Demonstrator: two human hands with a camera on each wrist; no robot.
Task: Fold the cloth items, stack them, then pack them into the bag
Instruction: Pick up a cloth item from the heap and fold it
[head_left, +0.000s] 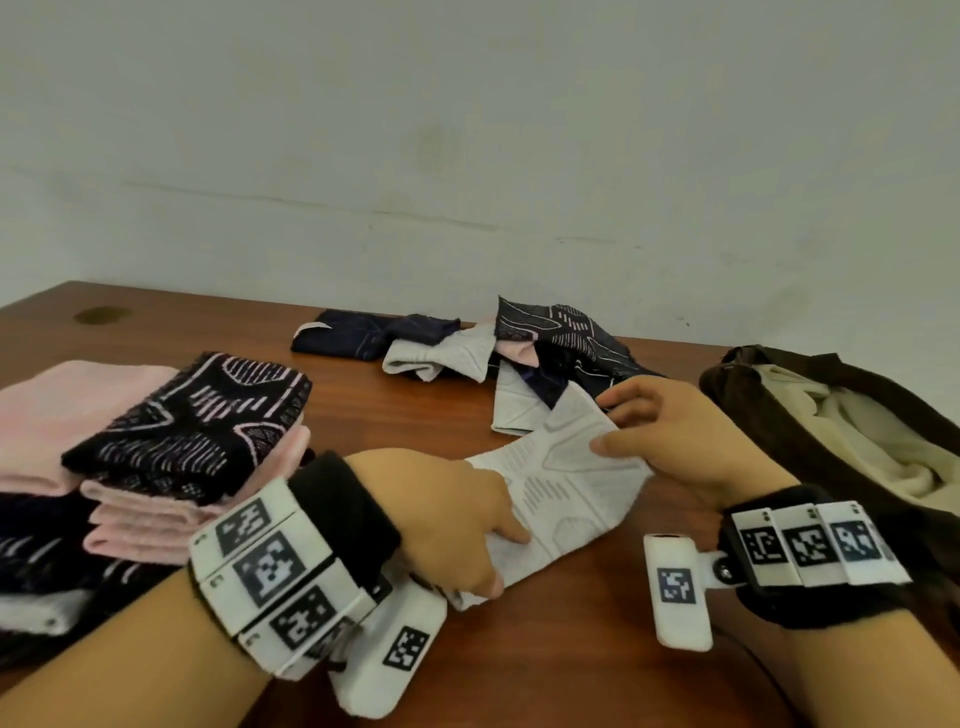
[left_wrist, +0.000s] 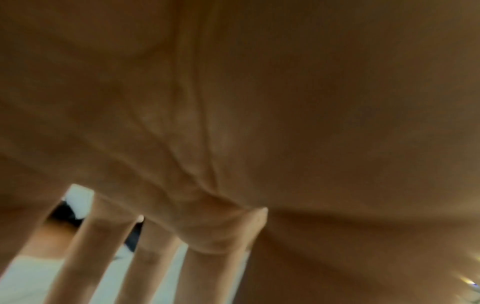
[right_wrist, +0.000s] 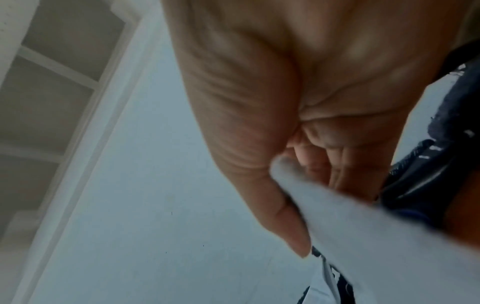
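Black wristbands (head_left: 345, 514) — white coded tags (head_left: 267, 569)

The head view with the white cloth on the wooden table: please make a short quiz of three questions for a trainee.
1. True or false: the brown bag with cream lining lies at the table's right side.
2. Multiple choice. What lies on top of the pile of folded pink cloths? A: a black cloth with pink line pattern. B: a green towel. C: a book.
3. Fill in: the right hand pinches the far end of the white patterned cloth, and the left hand presses its ____ end on the wooden table.

Key: 1 true; 2 A, the black cloth with pink line pattern; 3 near.
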